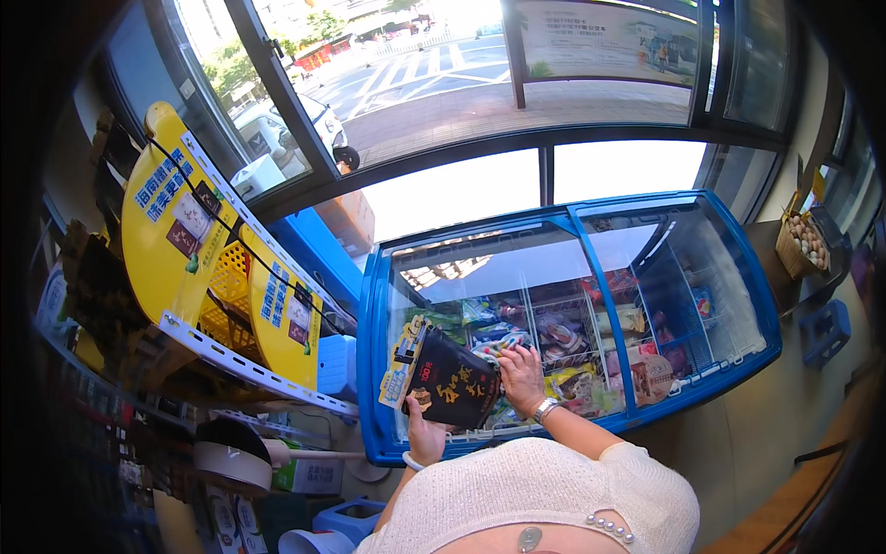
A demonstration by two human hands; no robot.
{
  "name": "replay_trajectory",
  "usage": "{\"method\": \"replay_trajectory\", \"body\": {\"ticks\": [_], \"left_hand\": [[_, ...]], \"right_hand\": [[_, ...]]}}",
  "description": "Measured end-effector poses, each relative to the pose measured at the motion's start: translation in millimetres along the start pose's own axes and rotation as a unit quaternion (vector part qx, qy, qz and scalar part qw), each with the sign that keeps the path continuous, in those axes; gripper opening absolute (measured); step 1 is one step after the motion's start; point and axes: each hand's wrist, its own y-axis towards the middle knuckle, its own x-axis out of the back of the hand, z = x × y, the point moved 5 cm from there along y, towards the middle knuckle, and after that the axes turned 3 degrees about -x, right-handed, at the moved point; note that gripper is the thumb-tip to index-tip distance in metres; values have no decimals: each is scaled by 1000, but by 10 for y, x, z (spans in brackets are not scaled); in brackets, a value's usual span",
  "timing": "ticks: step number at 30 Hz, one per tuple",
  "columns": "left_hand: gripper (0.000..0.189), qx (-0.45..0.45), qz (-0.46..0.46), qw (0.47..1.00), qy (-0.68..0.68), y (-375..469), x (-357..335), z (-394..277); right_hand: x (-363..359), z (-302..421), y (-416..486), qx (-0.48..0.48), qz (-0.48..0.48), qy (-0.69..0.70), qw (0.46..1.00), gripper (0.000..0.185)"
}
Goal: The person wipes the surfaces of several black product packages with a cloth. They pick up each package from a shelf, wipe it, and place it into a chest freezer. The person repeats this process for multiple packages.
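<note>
My left hand (424,436) grips a black packet (453,377) by its near edge, thumb on the front. The packet bears gold and red writing, and a yellow-and-blue cardboard piece (401,360) stands along its left side. At the packet's right edge, my right hand (522,379) has its fingers on a white cloth (500,339) with coloured dots. Both hands are over the left part of a blue chest freezer (370,408) with glass lids. Through the glass, wire baskets (561,305) with several colourful packs show below.
Yellow display panels (166,228) on a white slotted metal frame (256,377) stand left of the freezer. A round grey-white object (232,460) is at the lower left, near a blue stool (349,519). On the right are a basket of eggs (806,242) and another blue stool (825,332). Windows border the far side.
</note>
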Motion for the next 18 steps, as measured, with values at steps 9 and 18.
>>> {"method": "replay_trajectory", "body": {"ticks": [9, 18], "left_hand": [[65, -4, -35, 999, 23, -97, 95, -27], [70, -16, -34, 998, 44, -60, -21, -99]], "right_hand": [[13, -63, 617, -307, 28, 494, 813, 20], [609, 840, 818, -57, 60, 380, 921, 22]]}}
